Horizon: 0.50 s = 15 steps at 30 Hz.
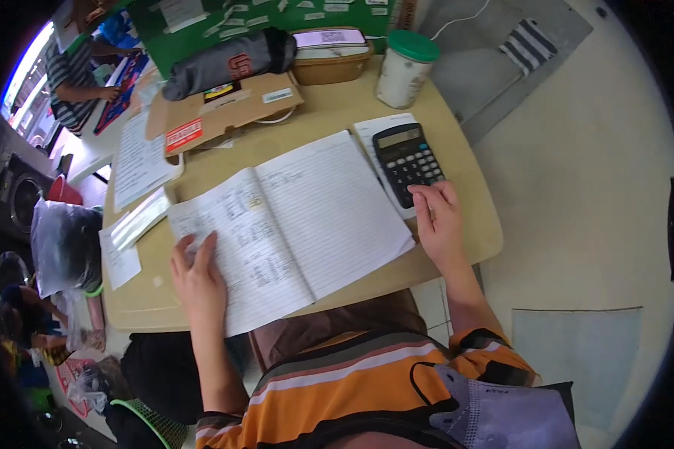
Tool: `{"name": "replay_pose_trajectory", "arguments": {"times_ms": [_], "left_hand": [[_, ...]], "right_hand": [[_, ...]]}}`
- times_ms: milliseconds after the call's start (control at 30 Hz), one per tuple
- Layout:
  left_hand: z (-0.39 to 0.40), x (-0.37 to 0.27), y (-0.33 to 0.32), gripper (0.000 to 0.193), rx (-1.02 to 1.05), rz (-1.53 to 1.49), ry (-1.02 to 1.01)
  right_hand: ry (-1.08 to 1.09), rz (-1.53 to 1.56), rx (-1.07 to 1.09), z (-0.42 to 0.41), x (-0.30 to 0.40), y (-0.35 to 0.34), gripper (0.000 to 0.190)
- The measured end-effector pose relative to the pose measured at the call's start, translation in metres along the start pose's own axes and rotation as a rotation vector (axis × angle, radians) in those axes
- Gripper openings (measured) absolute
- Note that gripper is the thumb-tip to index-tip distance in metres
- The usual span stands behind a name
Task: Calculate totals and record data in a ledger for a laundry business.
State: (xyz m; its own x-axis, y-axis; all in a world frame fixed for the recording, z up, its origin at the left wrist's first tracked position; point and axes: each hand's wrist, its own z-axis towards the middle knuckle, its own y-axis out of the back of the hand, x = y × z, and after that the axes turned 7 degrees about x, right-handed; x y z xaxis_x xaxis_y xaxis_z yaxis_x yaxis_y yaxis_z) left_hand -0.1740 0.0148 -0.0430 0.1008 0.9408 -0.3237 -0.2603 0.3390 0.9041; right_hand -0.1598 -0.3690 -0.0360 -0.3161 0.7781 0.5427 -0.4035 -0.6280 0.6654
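An open ruled notebook [326, 207] lies at a slant on the cream table before me. Handwriting covers much of its left page, while the right page has a few lines near the top. My left hand [199, 275] rests on the left page with its fingers apart and nothing in them. A black calculator [407, 157] sits on a white paper or booklet [365, 129] to the right of the notebook. The fingers of my right hand [438, 219] are bent over the calculator's lower keys; whether one presses a key I cannot tell.
Behind the notebook are a cardboard parcel [224, 112], a grey umbrella-like pouch [230, 62], a brown basket [331, 67] with a phone [328, 38] on top, and a green-lidded jar [405, 67]. Papers [140, 157] lie left. Another person [73, 84] stands at a far table.
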Motion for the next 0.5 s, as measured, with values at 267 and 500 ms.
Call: {"name": "replay_pose_trajectory", "arguments": {"times_ms": [267, 500], "left_hand": [[0.0, 0.0, -0.003, 0.05, 0.002, -0.036, 0.007], [-0.001, 0.0, -0.006, 0.05, 0.009, -0.032, 0.013]], "right_hand": [[-0.005, -0.255, 0.094, 0.002, -0.019, 0.003, 0.01], [-0.092, -0.35, 0.02, 0.036, -0.044, 0.007, 0.009]]}}
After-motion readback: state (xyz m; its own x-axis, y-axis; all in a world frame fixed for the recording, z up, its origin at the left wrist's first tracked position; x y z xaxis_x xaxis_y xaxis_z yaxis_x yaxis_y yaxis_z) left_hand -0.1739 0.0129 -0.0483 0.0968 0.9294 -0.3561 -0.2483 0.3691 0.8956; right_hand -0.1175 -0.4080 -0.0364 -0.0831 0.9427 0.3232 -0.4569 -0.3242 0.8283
